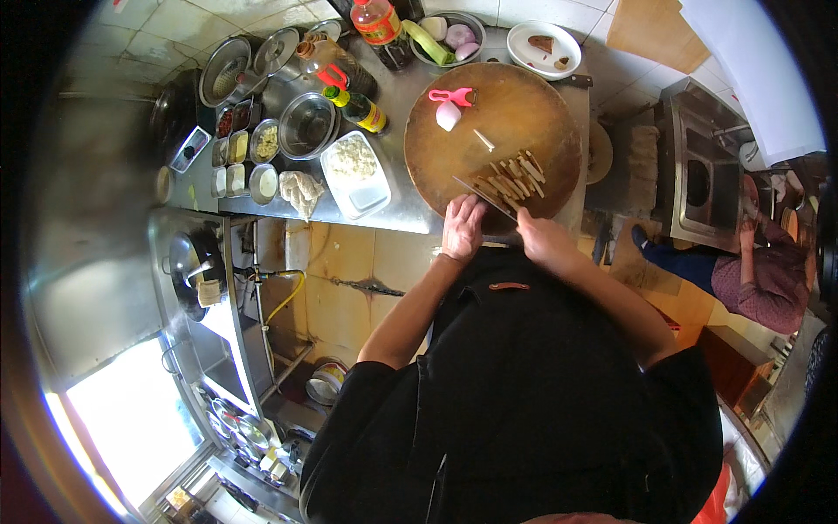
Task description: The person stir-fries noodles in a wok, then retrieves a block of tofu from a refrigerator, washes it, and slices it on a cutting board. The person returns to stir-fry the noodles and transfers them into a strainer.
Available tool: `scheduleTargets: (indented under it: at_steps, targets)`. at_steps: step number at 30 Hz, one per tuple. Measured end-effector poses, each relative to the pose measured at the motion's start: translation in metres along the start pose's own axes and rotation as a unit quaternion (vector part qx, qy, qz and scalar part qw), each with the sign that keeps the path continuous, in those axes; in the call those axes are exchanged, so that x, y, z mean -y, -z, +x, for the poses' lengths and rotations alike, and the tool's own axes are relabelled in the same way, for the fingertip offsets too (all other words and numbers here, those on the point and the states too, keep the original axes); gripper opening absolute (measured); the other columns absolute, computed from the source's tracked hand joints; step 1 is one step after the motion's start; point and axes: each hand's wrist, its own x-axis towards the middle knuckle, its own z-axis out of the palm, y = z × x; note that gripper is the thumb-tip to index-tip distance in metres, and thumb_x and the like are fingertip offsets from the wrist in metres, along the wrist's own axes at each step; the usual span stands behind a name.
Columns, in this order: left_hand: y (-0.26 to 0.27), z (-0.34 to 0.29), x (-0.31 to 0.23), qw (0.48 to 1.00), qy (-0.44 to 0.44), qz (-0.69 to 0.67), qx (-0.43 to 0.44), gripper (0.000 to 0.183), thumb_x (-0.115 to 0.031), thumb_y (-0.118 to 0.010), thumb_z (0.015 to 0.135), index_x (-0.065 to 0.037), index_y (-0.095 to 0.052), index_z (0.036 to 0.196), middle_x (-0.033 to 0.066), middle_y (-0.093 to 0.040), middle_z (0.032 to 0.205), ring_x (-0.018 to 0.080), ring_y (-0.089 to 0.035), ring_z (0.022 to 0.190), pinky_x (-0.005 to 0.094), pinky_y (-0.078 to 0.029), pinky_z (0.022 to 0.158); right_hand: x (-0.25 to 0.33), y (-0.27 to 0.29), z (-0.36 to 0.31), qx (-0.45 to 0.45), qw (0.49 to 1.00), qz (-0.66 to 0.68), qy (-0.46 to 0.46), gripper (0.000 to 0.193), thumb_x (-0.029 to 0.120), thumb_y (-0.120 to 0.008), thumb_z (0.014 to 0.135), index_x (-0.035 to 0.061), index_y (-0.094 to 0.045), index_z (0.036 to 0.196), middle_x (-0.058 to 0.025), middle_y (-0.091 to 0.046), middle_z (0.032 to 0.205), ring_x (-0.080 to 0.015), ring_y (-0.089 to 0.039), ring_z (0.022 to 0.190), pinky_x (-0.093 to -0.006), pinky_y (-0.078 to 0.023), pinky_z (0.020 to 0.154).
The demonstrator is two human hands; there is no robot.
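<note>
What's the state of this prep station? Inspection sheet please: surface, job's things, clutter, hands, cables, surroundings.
Surface: steel counter bearing a round wooden board.
Job's things: pale strips on the board's near side; knife blade lying beside them.
Clutter: pink peeler and onion half on the board; oil bottles, bowl of vegetables, plate, white tray, seasoning tubs, steel bowl.
Hands: left hand at the board's near edge; right hand by the knife's handle end, grip hard to make out.
Cables: yellow hose under the counter.
Surroundings: wok on a stove at left; another person at right.
</note>
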Motion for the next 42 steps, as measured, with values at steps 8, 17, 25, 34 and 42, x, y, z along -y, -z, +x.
scheduleTargets:
  at_steps: [8,17,25,34,42]
  targets:
    - [-0.007,-0.007,0.009,0.999,-0.037,0.02,-0.013,0.033,-0.003,-0.065,0.079,-0.006,-0.069,0.112,0.0128,-0.065,0.121,0.0353,-0.061,0.115,0.0476,-0.051,0.098,0.003,-0.003,0.001,-0.02,1.0,0.009,0.016,0.027,0.017,-0.06,0.102,-0.0039,-0.051,0.115,-0.0291,-0.069,0.081,-0.0489,-0.069,0.078,-0.059,-0.052,0.068]
    - [-0.011,-0.01,0.012,0.999,-0.03,-0.003,-0.027,0.03,-0.005,-0.065,0.082,-0.006,-0.069,0.111,0.0136,-0.065,0.121,0.0365,-0.061,0.114,0.0487,-0.052,0.099,0.01,-0.001,0.003,-0.082,0.996,0.011,0.034,0.024,0.015,-0.059,0.102,-0.0031,-0.05,0.115,-0.0285,-0.069,0.08,-0.0495,-0.069,0.077,-0.0593,-0.052,0.067]
    - [-0.01,-0.009,0.012,0.998,-0.041,-0.018,-0.037,0.033,-0.001,-0.066,0.08,-0.005,-0.068,0.112,0.0146,-0.065,0.12,0.0379,-0.062,0.114,0.0485,-0.053,0.099,0.009,-0.002,0.003,-0.042,0.999,0.013,0.006,0.025,0.013,-0.059,0.099,-0.0049,-0.05,0.114,-0.0279,-0.07,0.082,-0.0467,-0.071,0.081,-0.0568,-0.057,0.071]
    - [-0.009,-0.01,0.013,0.999,-0.043,-0.013,-0.014,0.032,-0.001,-0.066,0.08,-0.005,-0.069,0.111,0.0135,-0.066,0.12,0.0366,-0.062,0.114,0.0483,-0.053,0.098,0.003,-0.006,0.0,-0.009,0.999,0.037,0.003,0.03,0.018,-0.061,0.103,-0.004,-0.049,0.119,-0.0281,-0.067,0.078,-0.0482,-0.068,0.075,-0.0575,-0.052,0.064]
    - [-0.001,-0.009,0.016,0.998,-0.051,-0.023,-0.001,0.027,-0.004,-0.065,0.083,-0.005,-0.07,0.11,0.0135,-0.067,0.119,0.0366,-0.063,0.113,0.0479,-0.052,0.099,0.008,-0.008,0.009,-0.08,0.995,0.037,0.046,0.026,0.019,-0.062,0.102,-0.0031,-0.051,0.11,-0.0282,-0.067,0.074,-0.0484,-0.069,0.074,-0.0594,-0.053,0.065]
